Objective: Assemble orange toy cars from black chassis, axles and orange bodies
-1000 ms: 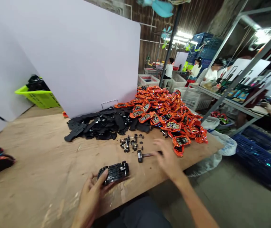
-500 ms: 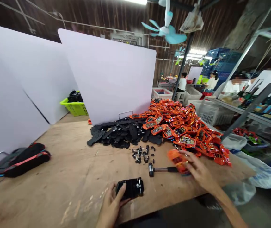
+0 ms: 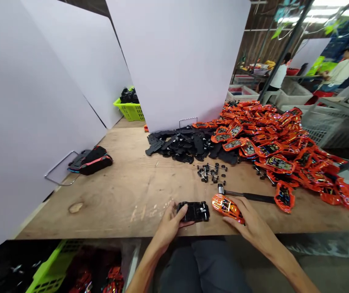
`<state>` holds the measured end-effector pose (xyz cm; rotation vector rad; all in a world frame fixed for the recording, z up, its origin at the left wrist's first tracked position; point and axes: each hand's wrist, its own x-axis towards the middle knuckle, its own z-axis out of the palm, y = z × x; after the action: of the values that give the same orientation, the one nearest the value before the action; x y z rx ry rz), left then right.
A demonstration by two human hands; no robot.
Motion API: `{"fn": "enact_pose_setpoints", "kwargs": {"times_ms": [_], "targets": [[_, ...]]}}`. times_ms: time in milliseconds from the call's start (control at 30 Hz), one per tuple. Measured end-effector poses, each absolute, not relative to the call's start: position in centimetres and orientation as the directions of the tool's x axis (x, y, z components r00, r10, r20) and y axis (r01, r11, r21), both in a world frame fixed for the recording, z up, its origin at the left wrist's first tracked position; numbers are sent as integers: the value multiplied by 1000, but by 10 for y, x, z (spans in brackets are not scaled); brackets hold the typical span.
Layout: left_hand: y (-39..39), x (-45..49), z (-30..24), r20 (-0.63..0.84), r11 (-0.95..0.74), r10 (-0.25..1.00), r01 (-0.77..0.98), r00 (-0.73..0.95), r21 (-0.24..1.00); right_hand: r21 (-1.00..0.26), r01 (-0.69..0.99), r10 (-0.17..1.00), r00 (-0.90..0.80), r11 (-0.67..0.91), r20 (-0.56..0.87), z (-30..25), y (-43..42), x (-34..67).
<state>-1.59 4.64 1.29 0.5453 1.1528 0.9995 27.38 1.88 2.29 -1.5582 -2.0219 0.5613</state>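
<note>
My left hand (image 3: 172,219) grips a black toy car chassis (image 3: 196,211) with small wheels on it, near the table's front edge. In my right hand (image 3: 246,217) is an orange toy car body shell (image 3: 227,207), held just right of the chassis and apart from it. A hammer (image 3: 247,196) lies behind the right hand, its head to the left. Beyond it are several loose wheel axles (image 3: 212,173). Another orange shell (image 3: 284,197) rests at the end of the hammer's handle.
A heap of orange shells (image 3: 272,134) covers the back right, beside a pile of black chassis (image 3: 180,144). White panels (image 3: 183,57) stand behind. A black and red pouch (image 3: 91,160) lies on the left. Below the table is a green basket (image 3: 50,264). Two people sit in the background.
The orange shell in my right hand has come closer to the chassis and turned to show its outside. The view has tilted down and shifted left. My left hand keeps the chassis.
</note>
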Motion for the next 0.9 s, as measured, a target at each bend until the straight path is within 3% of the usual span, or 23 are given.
{"fn": "enact_pose_setpoints", "kwargs": {"times_ms": [167,300,600,900], "targets": [[47,-6,13,-458,533,844,-350,279,770,-685,643,918,-384,342,98,41,29,239],[48,-4,19,-422,554,823,-377,380,742,-653,608,848,-520,452,103,31,40,222],[42,0,26,-461,520,851,-286,251,805,-477,640,769,-626,602,131,24,48,219],[42,3,17,-475,508,861,-257,180,822,-430,706,818,-550,563,168,7,43,206]]}}
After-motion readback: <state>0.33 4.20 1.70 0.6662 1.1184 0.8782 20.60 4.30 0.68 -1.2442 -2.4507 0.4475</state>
